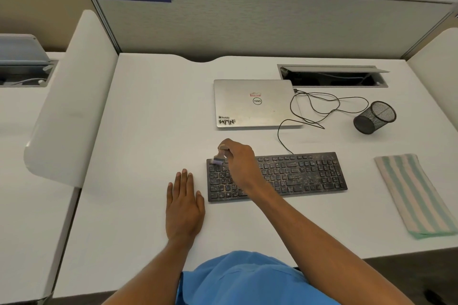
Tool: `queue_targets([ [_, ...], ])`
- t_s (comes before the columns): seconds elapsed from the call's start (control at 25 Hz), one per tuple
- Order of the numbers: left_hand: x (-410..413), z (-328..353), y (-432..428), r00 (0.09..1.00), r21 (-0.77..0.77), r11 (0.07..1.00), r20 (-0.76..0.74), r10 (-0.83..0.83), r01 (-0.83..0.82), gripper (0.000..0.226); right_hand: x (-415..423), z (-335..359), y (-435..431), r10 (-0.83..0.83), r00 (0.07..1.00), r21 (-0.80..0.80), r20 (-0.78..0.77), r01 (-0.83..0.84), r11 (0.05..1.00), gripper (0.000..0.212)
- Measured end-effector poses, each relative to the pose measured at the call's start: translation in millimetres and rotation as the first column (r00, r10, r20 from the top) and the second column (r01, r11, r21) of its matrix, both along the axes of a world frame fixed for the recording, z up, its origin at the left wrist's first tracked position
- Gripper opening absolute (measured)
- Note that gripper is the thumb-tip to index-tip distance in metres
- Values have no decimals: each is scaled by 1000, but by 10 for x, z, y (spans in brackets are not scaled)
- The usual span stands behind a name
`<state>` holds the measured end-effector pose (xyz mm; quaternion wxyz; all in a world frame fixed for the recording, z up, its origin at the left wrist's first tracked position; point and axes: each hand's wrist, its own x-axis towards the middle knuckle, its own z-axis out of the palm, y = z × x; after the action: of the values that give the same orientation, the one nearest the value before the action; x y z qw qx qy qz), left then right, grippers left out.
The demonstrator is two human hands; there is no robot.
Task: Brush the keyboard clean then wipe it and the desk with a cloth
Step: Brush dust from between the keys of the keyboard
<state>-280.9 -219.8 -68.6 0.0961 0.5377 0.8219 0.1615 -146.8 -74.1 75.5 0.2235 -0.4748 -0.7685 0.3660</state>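
Observation:
A black keyboard [297, 173] speckled with pale dust lies on the white desk [148, 119]. My right hand [239, 156] grips a small wooden-handled brush [219, 157], whose purple bristles touch the keyboard's far left corner. My right forearm crosses the left part of the keys. My left hand [184, 205] rests flat on the desk just left of the keyboard, fingers straight. A folded cloth [414, 195] with green and beige stripes lies at the desk's right edge.
A closed silver laptop [256, 104] sits behind the keyboard, with a thin black cable [329, 106] looping to its right. A black mesh cup [374, 117] lies on its side at the right. An open cable hatch [332, 77] is at the back. Partition walls surround the desk.

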Motion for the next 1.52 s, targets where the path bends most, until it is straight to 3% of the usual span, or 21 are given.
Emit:
queue_targets([
  [0.32, -13, -13, -2, 1000, -26, 1000, -15, 0, 0, 64, -157, 48, -165, 113, 992, -23, -63, -115, 993, 20],
  [0.48, -3, -5, -12, 1000, -23, 1000, -13, -1, 0, 65, -40, 27, -128, 105, 994, 37, 35, -107, 994, 20],
  [0.68, 0, 9, -12, 1000, -16, 1000, -16, -1, 0, 64, -71, 72, -129, 67, 997, 0, -39, -67, 998, 21],
  [0.88, -3, 28, -4, 1000, -9, 1000, -11, 2, -2, 64, -72, 57, -143, 129, 991, 7, 34, -130, 992, 21],
  [1.04, 3, 22, -16, 1000, -6, 1000, -9, -1, 1, 64, -69, 53, -86, 13, 999, 34, 47, -15, 999, 21],
  [1.2, 10, 30, -18, 1000, -1, 1000, -2, -1, 1, 64, -141, 103, -107, -116, 991, -30, -68, 114, 993, 28],
  [1.4, 7, 37, -17, 1000, 6, 1000, 2, 2, -2, 64, -131, 115, -174, -111, 994, -45, -5, 110, 993, 28],
  [1.52, 10, 45, -18, 1000, 15, 1000, 3, 2, -3, 63, -139, 149, -178, -143, 988, -90, -60, 137, 986, 30],
])
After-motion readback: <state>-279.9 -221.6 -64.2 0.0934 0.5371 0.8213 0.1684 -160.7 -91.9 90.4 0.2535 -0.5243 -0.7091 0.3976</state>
